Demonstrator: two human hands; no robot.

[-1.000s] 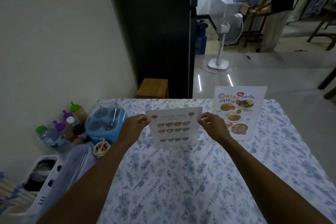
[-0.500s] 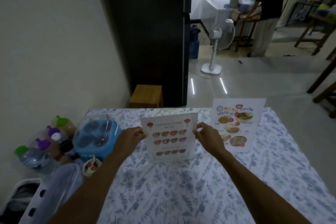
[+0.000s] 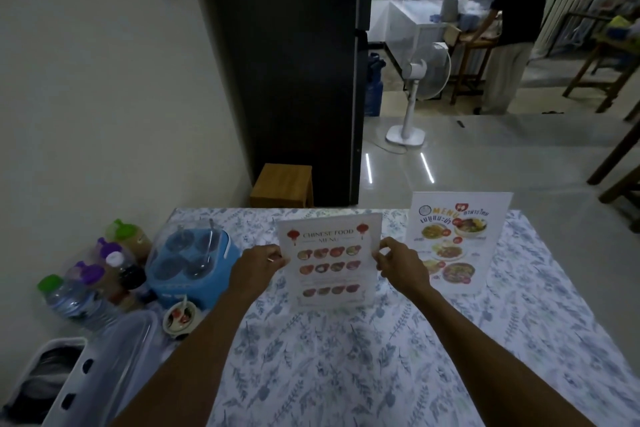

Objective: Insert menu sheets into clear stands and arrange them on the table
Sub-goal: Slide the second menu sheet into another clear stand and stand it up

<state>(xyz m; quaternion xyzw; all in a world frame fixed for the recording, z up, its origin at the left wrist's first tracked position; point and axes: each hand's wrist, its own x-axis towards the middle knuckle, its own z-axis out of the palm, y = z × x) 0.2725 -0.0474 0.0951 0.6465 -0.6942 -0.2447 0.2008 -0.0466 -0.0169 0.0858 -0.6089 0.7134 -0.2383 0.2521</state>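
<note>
A clear stand holding the Chinese food menu (image 3: 330, 260) stands upright on the floral tablecloth (image 3: 346, 364), near the table's middle. My left hand (image 3: 258, 267) pinches its left edge and my right hand (image 3: 398, 263) pinches its right edge. A second stand with a Thai menu (image 3: 457, 239) stands upright to the right, a little farther back, untouched. Its lower left corner is hidden behind my right hand.
At the table's left sit a blue condiment caddy (image 3: 192, 263), several sauce and water bottles (image 3: 90, 284), a small bowl (image 3: 180, 317) and a clear box (image 3: 117, 357). Beyond the table: a wooden stool (image 3: 282, 185), a dark fridge, a white fan (image 3: 415, 90), a person (image 3: 509, 31) far back.
The view has tilted up, so the table sits lower in frame. Both hands keep hold of the Chinese menu stand, which stays in nearly the same spot on the cloth.
</note>
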